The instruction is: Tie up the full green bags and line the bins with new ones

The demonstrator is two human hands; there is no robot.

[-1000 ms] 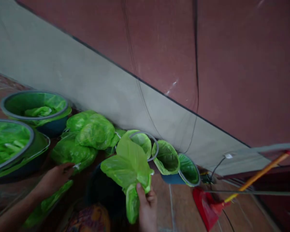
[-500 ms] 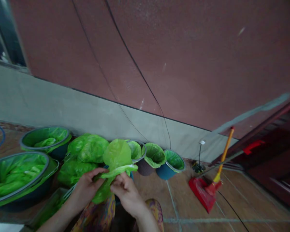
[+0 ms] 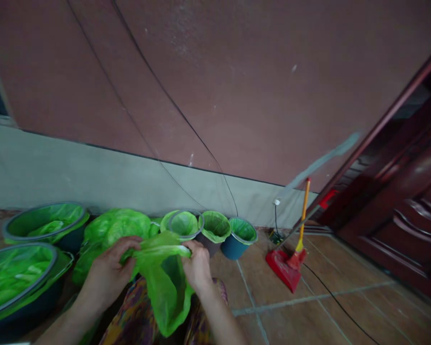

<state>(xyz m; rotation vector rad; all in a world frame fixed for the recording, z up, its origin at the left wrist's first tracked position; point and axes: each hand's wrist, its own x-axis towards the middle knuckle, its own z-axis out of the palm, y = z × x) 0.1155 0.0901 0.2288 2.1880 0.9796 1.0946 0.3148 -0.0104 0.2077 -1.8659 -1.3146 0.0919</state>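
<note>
A thin green plastic bag (image 3: 167, 282) hangs between my two hands, over my patterned trousers. My left hand (image 3: 111, 268) is closed on its left edge, and my right hand (image 3: 197, 263) pinches the right end of its whitish top band. Below that band the bag falls open in loose folds. Just behind the hands lies a heap of filled green bags (image 3: 117, 225). A grey ring (image 3: 202, 223) stands around the rim area of a green-lined bin (image 3: 182, 225) beyond my right hand.
At left stand two large buckets (image 3: 52, 254) (image 3: 10, 247) with green bags inside. A brown lined bin (image 3: 215, 227) and a blue lined bin (image 3: 239, 239) line the wall. A red dustpan (image 3: 285, 268) with a yellow handle and a black cable (image 3: 339, 304) are on the tiled floor, near a dark red door (image 3: 409, 225).
The bag, bunched and raised before, now hangs down, stretched between my hands. My hands have moved slightly apart. The view has turned right, showing more of the door.
</note>
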